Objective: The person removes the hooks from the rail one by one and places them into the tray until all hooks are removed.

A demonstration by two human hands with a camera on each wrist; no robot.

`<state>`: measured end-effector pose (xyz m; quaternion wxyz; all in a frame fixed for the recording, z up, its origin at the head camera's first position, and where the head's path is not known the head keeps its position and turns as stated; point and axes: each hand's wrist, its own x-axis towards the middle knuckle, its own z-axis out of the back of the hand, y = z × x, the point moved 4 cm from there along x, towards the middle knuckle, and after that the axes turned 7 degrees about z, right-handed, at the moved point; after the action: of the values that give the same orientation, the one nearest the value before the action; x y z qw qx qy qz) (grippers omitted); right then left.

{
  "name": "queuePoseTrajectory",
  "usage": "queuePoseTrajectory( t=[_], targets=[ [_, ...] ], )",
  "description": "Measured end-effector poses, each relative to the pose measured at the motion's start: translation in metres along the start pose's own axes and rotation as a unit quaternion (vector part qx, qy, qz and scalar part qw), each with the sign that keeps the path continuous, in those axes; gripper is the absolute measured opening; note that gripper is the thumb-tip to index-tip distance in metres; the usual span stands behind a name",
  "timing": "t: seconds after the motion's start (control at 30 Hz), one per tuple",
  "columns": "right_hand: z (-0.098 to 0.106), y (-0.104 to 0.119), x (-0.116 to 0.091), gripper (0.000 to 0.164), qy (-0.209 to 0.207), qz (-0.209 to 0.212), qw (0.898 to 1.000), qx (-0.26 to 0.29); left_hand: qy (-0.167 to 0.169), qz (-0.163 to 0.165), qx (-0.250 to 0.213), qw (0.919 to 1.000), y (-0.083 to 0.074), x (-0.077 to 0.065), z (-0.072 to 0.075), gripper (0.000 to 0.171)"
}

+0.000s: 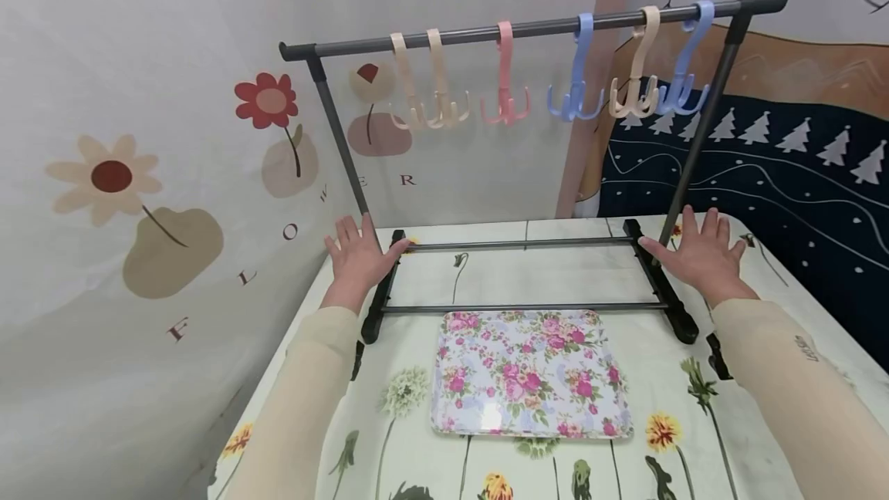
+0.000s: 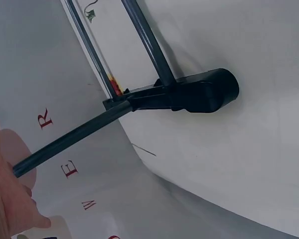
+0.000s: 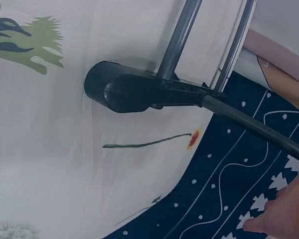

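A dark grey garment rack (image 1: pixel 479 36) stands on the table, with several four-pronged hooks hanging from its top bar. My left hand (image 1: pixel 359 259), fingers spread, is beside the left upright (image 1: pixel 338 130). On the other side my right hand (image 1: pixel 700 255) is spread the same way by the right upright (image 1: pixel 708 114). Both palms face away from me, and neither holds anything. At the left edge of the left wrist view, part of my left hand (image 2: pixel 12 199) overlaps the upright's end; the right wrist view has my right hand (image 3: pixel 289 204) at its lower right.
A flower-patterned tray (image 1: pixel 528 376) lies in front of the rack's lower crossbar (image 1: pixel 528 307). The hooks are beige, a pink hook (image 1: pixel 505 72), and blue. Behind hangs a pale flower-print curtain (image 1: pixel 174 99), with a dark tree-print cloth (image 1: pixel 785 176) at right.
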<state>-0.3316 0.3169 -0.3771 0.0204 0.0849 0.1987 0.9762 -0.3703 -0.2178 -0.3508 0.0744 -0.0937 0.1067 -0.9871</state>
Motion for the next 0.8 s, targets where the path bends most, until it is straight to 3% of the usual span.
queuePoseTrajectory(
  t=[0.37,0.8],
  targets=[
    [-0.003,-0.005,0.009,0.106,-0.021,0.002,0.999,0.041,-0.009,-0.023,-0.005,0.9997,-0.014,0.0,0.004,0.1],
    [-0.003,-0.011,0.024,0.093,-0.028,-0.006,0.987,0.161,-0.034,-0.018,-0.027,0.9989,-0.021,0.004,0.006,0.093]
  ],
)
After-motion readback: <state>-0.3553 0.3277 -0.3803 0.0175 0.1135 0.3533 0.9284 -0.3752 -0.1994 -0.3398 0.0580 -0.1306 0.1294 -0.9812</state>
